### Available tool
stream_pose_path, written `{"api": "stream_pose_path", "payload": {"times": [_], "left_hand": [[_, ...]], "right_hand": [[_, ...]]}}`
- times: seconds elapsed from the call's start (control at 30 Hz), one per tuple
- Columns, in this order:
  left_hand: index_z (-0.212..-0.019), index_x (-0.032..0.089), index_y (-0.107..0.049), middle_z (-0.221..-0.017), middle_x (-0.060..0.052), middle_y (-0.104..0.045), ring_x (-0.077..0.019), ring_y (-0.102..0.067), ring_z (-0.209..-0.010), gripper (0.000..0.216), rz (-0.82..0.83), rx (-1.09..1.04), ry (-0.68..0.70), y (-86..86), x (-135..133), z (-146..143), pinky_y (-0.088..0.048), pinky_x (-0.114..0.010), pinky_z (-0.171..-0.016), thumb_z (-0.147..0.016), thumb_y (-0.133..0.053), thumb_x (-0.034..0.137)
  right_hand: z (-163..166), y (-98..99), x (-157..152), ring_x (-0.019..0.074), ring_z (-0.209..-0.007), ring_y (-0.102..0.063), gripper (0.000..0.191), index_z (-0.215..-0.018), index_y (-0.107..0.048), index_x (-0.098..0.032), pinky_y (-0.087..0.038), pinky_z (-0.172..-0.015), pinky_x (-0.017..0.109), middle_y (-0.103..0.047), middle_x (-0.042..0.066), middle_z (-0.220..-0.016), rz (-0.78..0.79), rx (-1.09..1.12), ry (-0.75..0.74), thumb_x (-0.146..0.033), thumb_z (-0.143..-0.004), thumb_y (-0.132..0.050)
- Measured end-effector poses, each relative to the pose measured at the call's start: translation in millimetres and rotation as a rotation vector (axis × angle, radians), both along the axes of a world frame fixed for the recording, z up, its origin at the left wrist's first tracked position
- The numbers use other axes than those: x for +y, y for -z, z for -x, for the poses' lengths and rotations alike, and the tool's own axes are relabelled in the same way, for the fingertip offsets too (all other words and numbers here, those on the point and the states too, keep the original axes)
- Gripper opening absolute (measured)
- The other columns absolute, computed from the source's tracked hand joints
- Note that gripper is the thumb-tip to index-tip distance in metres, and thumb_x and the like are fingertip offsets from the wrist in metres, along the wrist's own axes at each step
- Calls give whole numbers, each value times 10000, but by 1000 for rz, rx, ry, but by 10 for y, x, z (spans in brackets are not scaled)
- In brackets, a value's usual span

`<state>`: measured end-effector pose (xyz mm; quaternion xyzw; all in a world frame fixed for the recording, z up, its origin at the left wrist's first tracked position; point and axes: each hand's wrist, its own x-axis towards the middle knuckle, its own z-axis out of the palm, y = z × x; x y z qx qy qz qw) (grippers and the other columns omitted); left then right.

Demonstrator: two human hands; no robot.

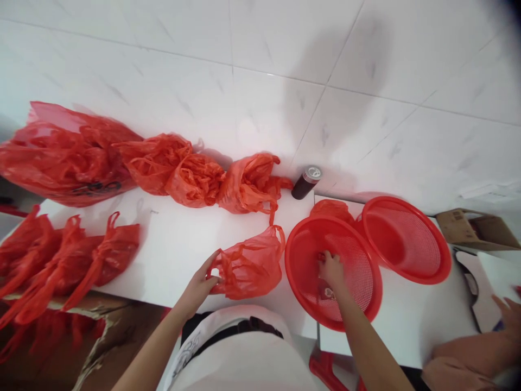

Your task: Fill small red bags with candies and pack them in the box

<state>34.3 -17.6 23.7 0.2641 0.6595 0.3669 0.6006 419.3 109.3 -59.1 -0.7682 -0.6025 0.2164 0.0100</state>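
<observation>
My left hand (200, 288) is closed on the rim of a thin red plastic bag (254, 267), whose mouth gapes toward that hand. The bag lies on the white table in front of me, just left of a round red plastic basket (293, 277). Inside this basket is my right hand (332, 268), fingers bent together near the bottom. A bit of something reddish shows at its fingertips, too small to name. Below that hand lies a small packet with a white print (329, 294).
Several red bags (195, 179) line the wall, and tied ones (118, 250) lie at the left. A dark can (306, 183) stands behind the basket. A second red basket (442, 263) and a cardboard box (458, 227) are right, near another person's hand (508, 315).
</observation>
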Motion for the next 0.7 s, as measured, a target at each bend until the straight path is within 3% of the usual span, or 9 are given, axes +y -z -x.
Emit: {"api": "stream_pose_path", "payload": {"times": [0.13, 0.27, 0.33, 0.43, 0.5, 0.57, 0.7], "left_hand": [[-1484, 266, -338, -1359, -114, -555, -176, -686, -813, 805, -28, 109, 37, 20, -16, -40, -576, -370, -751, -701, -510, 187], [-1474, 250, -367, -1311, -107, -595, -168, -679, -809, 803, -85, 209, 41, 165, -42, -49, -561, -330, -740, -685, -487, 157], [-1476, 253, -361, -1276, -98, -617, -145, -663, -756, 820, -123, 245, 51, 249, -52, -58, -553, -323, -730, -671, -471, 136], [-1484, 254, -343, -1217, -82, -646, -111, -612, -649, 842, -164, 319, 91, 327, -46, -92, -540, -316, -704, -660, -454, 119], [-1489, 264, -330, -1228, -74, -635, -100, -583, -629, 841, -182, 390, 124, 339, -33, -122, -527, -299, -701, -671, -448, 112], [-1497, 278, -308, -1279, -73, -594, -95, -563, -635, 835, -205, 464, 154, 334, -23, -146, -514, -285, -711, -691, -432, 101], [-1513, 260, -265, -1306, -94, -541, -115, -568, -693, 829, -214, 566, 189, 320, -39, -150, -499, -298, -754, -715, -401, 81]], "right_hand": [[52, -19, 74, 245, -892, -650, 316, -1026, -621, -164, -501, -720, 320, -639, 139, -1014, -75, 277, 133, -325, -762, -558], [173, -272, 62, 183, -743, -658, 348, -1032, -559, -189, -521, -611, 272, -663, 66, -929, -123, 579, 203, -427, -780, -524], [411, -465, -39, 143, -591, -612, 385, -1047, -549, -206, -489, -516, 248, -654, 21, -827, -60, 865, 192, -469, -766, -570], [1004, -656, -248, 94, -437, -496, 354, -1019, -572, -218, -410, -426, 216, -602, -39, -677, 220, 1266, 55, -438, -751, -642], [1440, -636, -355, 94, -474, -520, 314, -974, -594, -210, -448, -478, 223, -624, -34, -702, 340, 1306, -15, -406, -738, -664], [1775, -506, -406, 136, -693, -630, 272, -902, -610, -192, -520, -661, 252, -674, 7, -837, 262, 1247, -20, -380, -715, -671], [1967, -188, -387, 196, -952, -654, 322, -1043, -567, -177, -527, -837, 323, -673, 85, -1059, 233, 1129, 20, -409, -823, -524]]}}
